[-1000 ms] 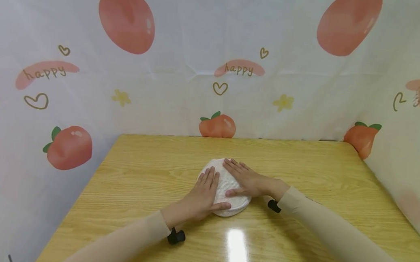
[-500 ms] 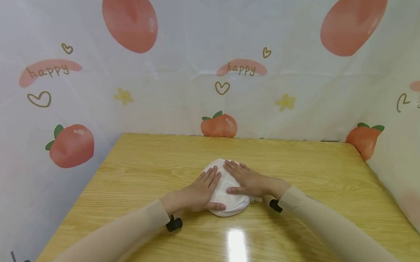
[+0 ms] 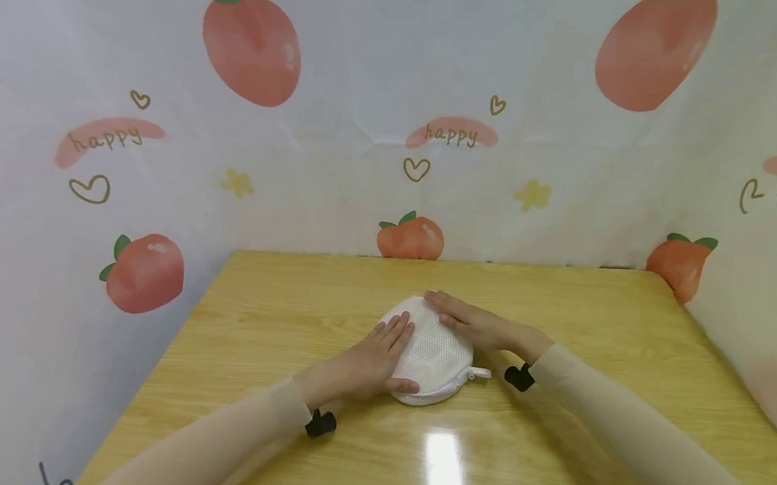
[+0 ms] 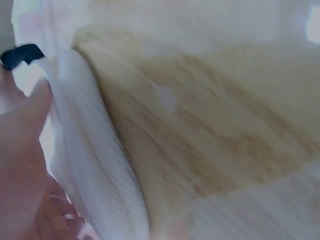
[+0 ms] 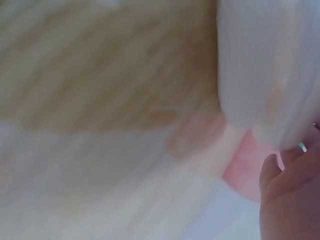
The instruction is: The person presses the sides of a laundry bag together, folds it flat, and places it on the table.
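Note:
A round white mesh laundry bag [image 3: 436, 351] lies on the wooden table, with a zipper along its near rim and a pull tab [image 3: 480, 372] sticking out at the right. My left hand [image 3: 374, 358] rests on the bag's left side, fingers straight and thumb along the near edge. At the upper right edge, my right hand [image 3: 484, 326] touches the bag with extended fingers. The left wrist view shows the bag's padded side [image 4: 102, 140] beside the hand [image 4: 22, 140]. In the right wrist view the bag [image 5: 260, 65] is blurred, above the fingers.
The wooden table [image 3: 290, 288] runs back to a white cloth backdrop [image 3: 339, 179] printed with peaches and hearts. Another stretch of cloth [image 3: 750, 298] borders the right side. A black wrist camera [image 3: 320, 423] sits under the left wrist, another [image 3: 520, 377] under the right.
My right hand has slid from the bag's top to its upper right edge and tilted onto its side, uncovering more mesh and the zipper pull. The left hand stays nearly in place.

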Available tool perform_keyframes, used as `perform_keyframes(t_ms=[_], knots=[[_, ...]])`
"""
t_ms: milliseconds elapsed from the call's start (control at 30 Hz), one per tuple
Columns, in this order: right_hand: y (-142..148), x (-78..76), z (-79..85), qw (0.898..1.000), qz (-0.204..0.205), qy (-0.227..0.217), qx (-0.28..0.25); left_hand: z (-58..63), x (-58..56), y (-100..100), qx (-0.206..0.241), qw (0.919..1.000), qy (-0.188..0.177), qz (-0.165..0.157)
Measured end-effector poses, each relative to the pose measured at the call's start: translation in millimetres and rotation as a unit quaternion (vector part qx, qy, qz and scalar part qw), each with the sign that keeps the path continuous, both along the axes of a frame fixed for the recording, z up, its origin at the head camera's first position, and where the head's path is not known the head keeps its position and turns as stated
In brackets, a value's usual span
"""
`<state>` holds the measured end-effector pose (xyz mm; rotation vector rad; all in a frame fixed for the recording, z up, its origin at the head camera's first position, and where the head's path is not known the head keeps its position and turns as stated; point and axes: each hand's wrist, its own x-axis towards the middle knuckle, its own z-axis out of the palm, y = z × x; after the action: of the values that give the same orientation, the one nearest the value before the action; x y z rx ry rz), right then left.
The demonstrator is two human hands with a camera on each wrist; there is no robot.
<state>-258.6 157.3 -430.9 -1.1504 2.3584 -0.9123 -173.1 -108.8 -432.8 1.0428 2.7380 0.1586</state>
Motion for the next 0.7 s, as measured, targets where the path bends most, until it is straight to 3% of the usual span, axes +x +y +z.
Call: perform_keyframes(t_ms=[100, 233, 367, 533, 700], knots=[[3, -6.3, 2.8, 1.000, -0.010, 0.003, -0.011, 6.2, 6.7, -1, 0.017, 0.9975, 0.030, -0.061], [-1, -16.3, 11.3, 0.999, -0.006, 0.029, -0.014, 12.3, 7.1, 5, 0.043, 0.9861, 0.058, -0.150], [-14, -26.6, 13.1, 0.997, 0.021, 0.075, 0.006, 8.8, 1.1, 15, 0.016, 0.9735, 0.095, -0.207], [-30, -29.9, 0.5, 0.992, 0.074, 0.080, 0.059, -4.2, -0.7, 21, -0.042, 0.9643, 0.088, -0.246], [-34, -25.7, -12.6, 0.987, 0.069, 0.087, 0.115, -12.7, -0.4, 22, -0.047, 0.9652, 0.077, -0.245]])
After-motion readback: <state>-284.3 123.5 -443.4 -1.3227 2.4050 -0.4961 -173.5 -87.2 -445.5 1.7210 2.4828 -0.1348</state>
